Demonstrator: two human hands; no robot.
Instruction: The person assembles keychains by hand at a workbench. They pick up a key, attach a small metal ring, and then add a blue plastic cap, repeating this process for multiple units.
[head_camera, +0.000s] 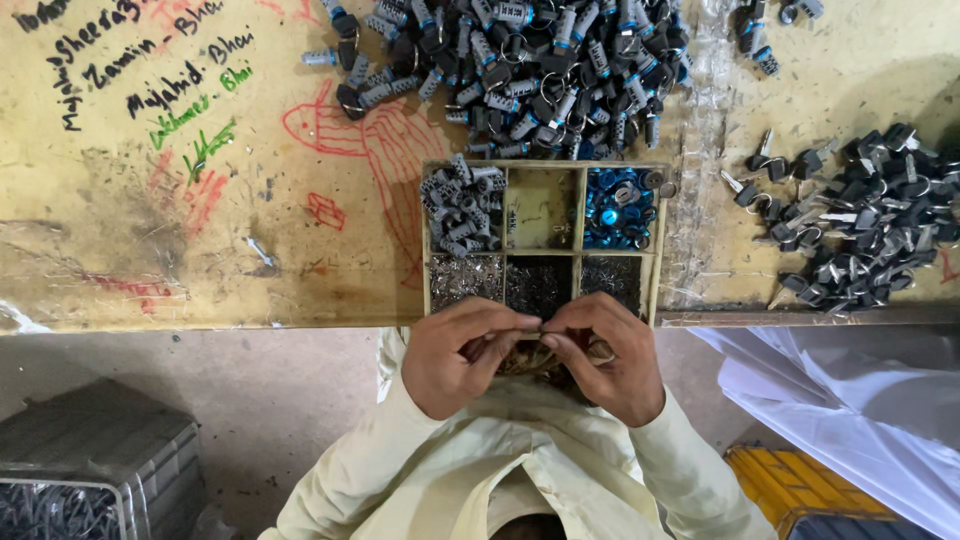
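My left hand (460, 355) and my right hand (610, 360) meet fingertip to fingertip just below the table edge, pinching a very small part (541, 323) between them; the part is mostly hidden by the fingers. Right above the hands sits a wooden compartment tray (503, 253). Its top left cell holds grey lock cylinders (460, 208), the top right cell blue and silver round caps (618, 207), and the bottom cells tiny metal bits (538, 285). The top middle cell is nearly bare.
A big heap of grey and blue lock cylinders with rings (530, 70) lies at the back of the scribbled yellow table (200, 250). Black-headed keys (860, 225) pile up at right. A grey crate (90, 470), a yellow box (800, 490) and plastic sheeting (850, 400) sit below.
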